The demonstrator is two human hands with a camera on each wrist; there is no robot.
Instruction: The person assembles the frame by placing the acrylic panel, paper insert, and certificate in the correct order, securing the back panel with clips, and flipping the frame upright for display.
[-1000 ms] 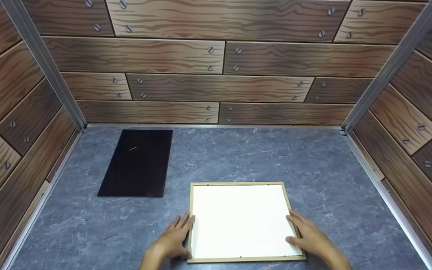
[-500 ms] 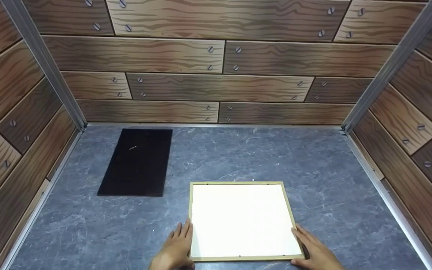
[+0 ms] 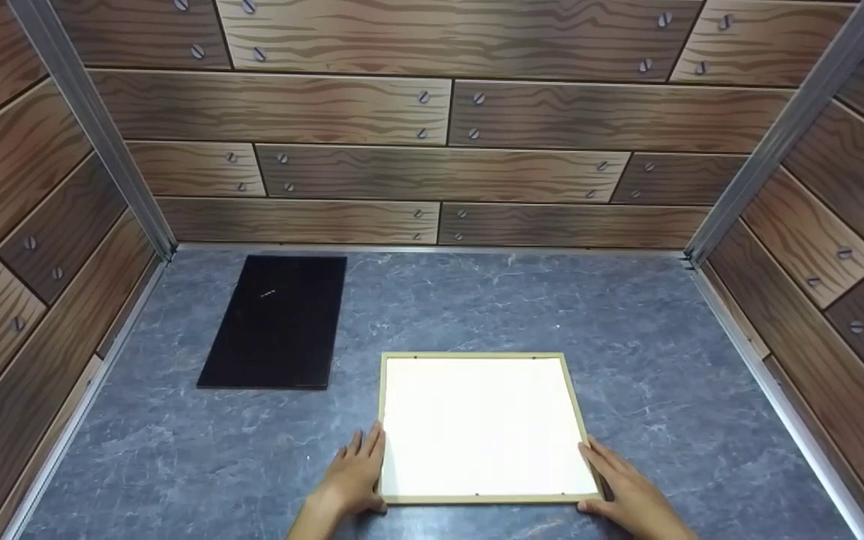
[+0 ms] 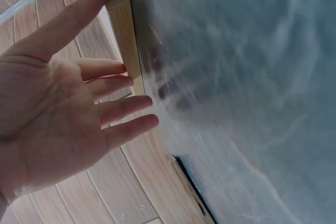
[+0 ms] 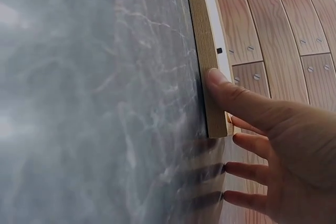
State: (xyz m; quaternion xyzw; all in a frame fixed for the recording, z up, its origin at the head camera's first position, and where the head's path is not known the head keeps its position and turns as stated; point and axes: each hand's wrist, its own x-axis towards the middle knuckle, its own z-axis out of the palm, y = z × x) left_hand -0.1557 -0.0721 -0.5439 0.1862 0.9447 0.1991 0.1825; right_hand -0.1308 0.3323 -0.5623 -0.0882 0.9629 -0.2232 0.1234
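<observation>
A rectangular frame with a thin wooden border and a bright white panel lies flat on the grey marbled surface. My left hand touches its left side with extended fingers, the thumb at the near left corner. In the left wrist view that hand shows an uncovered palm, its thumb on the wooden edge. At the near right corner, my right hand touches the frame with straight fingers along the side. The right wrist view shows the right thumb pressed on the near edge.
A black rectangular panel lies flat at the back left of the marbled surface. Wood-plank-patterned walls with metal corner strips enclose the back and both sides.
The frame has slid slightly away from me, its near edge farther up in the head view. Both hands have shifted toward its near corners. The black panel stays in place.
</observation>
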